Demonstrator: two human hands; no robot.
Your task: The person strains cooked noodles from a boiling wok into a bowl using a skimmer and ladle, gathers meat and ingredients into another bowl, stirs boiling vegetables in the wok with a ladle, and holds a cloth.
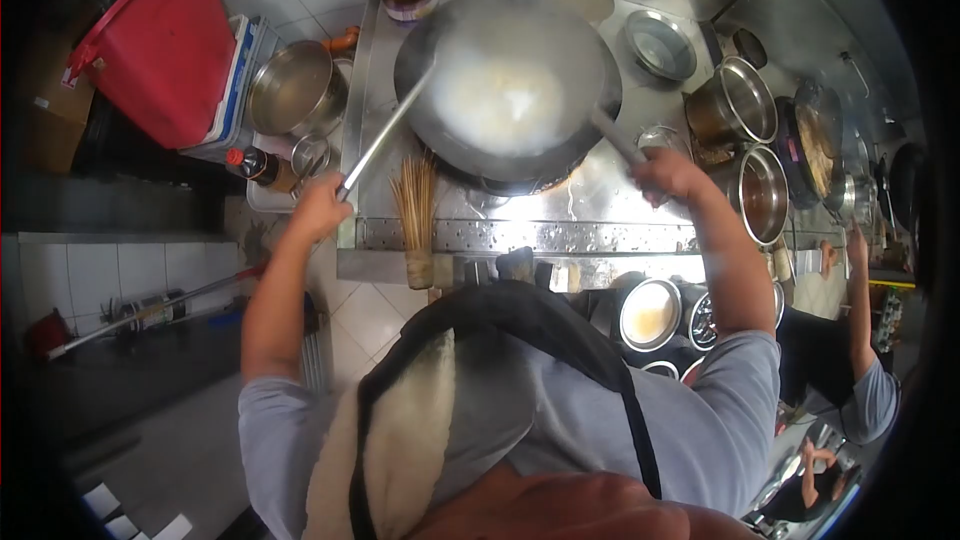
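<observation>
A large dark wok [600, 70] sits on the stove, with pale, steamy contents blurred inside it. My left hand [322, 206] is closed around the handle end of a long metal utensil [385, 132], whose far end reaches into the wok's left side and is lost in steam. On the other side, my right hand [668, 177] grips the wok handle [618, 138], which slants down from the wok's right edge. A bamboo brush [416, 210] stands near the stove's front edge, between my left hand and the wok.
Left are a steel pot [292, 90], a red-capped bottle [262, 168] and a red bin [160, 45]. A metal bowl [660, 44] and deep pots [762, 194] stand right. Round containers [650, 314] are below the counter. Another person's arm [859, 290] shows far right.
</observation>
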